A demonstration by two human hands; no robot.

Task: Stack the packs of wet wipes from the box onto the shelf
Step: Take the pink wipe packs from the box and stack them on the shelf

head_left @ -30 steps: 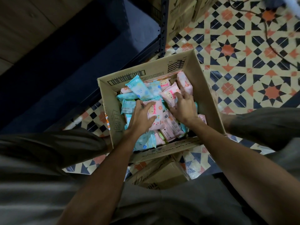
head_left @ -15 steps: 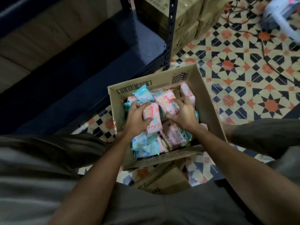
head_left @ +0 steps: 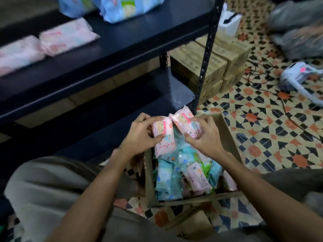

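Task is sitting early-to-middle, as far as I can judge. The shelf at 11 o'clock is already carrying a few pink packs lying flat at its left, and bigger blue packs are sitting at 12 o'clock on the same board, blurred. The box at 5 o'clock is holding plenty more: a heap of blue and pink packs is filling it, so most of the stacking is looking undone.

Both hands are hovering above the box's far end, near 12 o'clock of it, each carrying one pack. The left hand is pinching a pink pack between thumb and curled fingers, the pack hanging roughly upright. The right hand is gripping a second pink pack, tilted, with its top edge pointing toward 11 o'clock. The two packs are touching at their upper corners. Forearms are reaching in from 7 and 4 o'clock, wrists bent slightly inward. Both packs are clear of the heap and not yet on the shelf; the shelf post is standing just behind them.
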